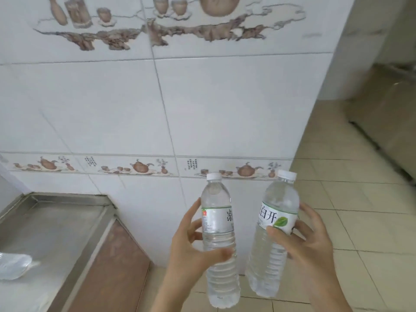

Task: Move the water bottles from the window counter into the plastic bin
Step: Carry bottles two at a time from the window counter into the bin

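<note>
I hold two clear water bottles with white caps and white-green labels, both upright above the tiled floor. My left hand grips the left bottle around its middle. My right hand grips the right bottle, which tilts slightly to the right. Another clear bottle lies on the steel counter at the lower left, partly cut off by the frame edge. No plastic bin is in view.
A white tiled wall with teapot pictures stands straight ahead, ending in a corner at the right. Beige floor tiles stretch to the right. A steel cabinet stands at the far right.
</note>
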A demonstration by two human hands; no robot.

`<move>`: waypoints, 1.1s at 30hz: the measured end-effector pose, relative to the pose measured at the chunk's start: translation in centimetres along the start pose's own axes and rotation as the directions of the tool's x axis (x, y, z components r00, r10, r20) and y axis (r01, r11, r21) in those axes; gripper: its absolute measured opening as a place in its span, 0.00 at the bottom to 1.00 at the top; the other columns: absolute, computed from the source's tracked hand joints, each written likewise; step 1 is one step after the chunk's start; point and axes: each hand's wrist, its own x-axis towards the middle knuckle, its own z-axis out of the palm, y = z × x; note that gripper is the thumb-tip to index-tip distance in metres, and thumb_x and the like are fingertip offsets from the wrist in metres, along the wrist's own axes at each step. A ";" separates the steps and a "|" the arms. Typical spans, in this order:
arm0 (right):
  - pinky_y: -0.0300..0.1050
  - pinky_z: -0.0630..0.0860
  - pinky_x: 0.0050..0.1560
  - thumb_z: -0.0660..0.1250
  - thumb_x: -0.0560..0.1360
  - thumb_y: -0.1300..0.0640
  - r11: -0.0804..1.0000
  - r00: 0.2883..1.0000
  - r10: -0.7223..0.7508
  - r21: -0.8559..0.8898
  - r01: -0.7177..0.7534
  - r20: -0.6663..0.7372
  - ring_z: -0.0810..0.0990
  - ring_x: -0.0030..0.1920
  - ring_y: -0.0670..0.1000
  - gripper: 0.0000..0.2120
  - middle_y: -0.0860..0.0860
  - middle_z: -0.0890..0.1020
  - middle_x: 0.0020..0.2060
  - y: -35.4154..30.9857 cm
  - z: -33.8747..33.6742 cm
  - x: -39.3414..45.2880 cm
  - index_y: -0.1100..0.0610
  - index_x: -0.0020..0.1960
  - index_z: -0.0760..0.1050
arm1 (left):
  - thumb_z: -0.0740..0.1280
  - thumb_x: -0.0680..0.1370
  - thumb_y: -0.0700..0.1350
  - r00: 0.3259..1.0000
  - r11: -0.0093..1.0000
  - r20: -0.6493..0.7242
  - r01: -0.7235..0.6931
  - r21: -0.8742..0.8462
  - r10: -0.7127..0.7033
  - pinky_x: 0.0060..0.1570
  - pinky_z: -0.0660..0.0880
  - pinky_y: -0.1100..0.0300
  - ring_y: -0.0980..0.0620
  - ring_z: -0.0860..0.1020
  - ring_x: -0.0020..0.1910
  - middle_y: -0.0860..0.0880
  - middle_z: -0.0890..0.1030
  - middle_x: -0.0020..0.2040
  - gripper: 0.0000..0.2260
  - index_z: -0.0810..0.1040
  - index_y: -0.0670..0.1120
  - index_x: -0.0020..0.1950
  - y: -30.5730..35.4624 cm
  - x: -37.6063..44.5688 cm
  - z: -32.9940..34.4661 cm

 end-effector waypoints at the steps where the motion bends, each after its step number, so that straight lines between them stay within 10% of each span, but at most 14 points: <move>1: 0.50 0.78 0.40 0.81 0.56 0.66 1.000 0.999 -0.008 0.002 0.008 -0.045 0.84 0.42 0.49 0.37 0.55 0.83 0.46 -0.4 -1.4 0.2 0.39 0.58 0.75 | 0.84 0.56 0.41 0.999 1.000 0.054 -0.008 0.005 0.008 0.44 0.76 0.71 0.55 0.83 0.48 0.56 0.85 0.54 0.49 0.68 0.71 0.69 0.3 0.6 1.4; 14: 0.50 0.77 0.40 0.82 0.58 0.63 0.998 0.835 -0.057 -0.023 0.053 -0.548 0.83 0.42 0.51 0.35 0.54 0.83 0.46 -3.7 -16.2 6.4 0.36 0.56 0.74 | 0.82 0.56 0.39 0.822 0.995 0.563 -0.095 -0.012 0.085 0.60 0.78 0.48 0.51 0.81 0.55 0.55 0.84 0.58 0.48 0.70 0.71 0.68 5.3 12.0 21.2; 20: 0.48 0.76 0.39 0.79 0.61 0.66 0.993 0.706 -0.114 -0.064 0.098 -0.699 0.84 0.41 0.50 0.34 0.54 0.83 0.46 -6.5 -21.5 11.4 0.38 0.57 0.73 | 0.83 0.57 0.37 0.738 0.993 0.665 -0.096 -0.066 0.115 0.42 0.75 0.73 0.57 0.81 0.53 0.55 0.85 0.55 0.48 0.70 0.75 0.65 7.3 18.4 31.0; 33: 0.51 0.79 0.41 0.79 0.61 0.67 0.984 0.602 -0.176 -0.115 0.139 -0.779 0.84 0.39 0.47 0.33 0.54 0.83 0.46 -10.4 -34.5 23.9 0.43 0.59 0.72 | 0.81 0.55 0.40 0.700 0.988 0.701 -0.049 -0.145 0.137 0.41 0.77 0.68 0.56 0.83 0.50 0.55 0.84 0.56 0.47 0.71 0.69 0.68 10.6 27.6 50.5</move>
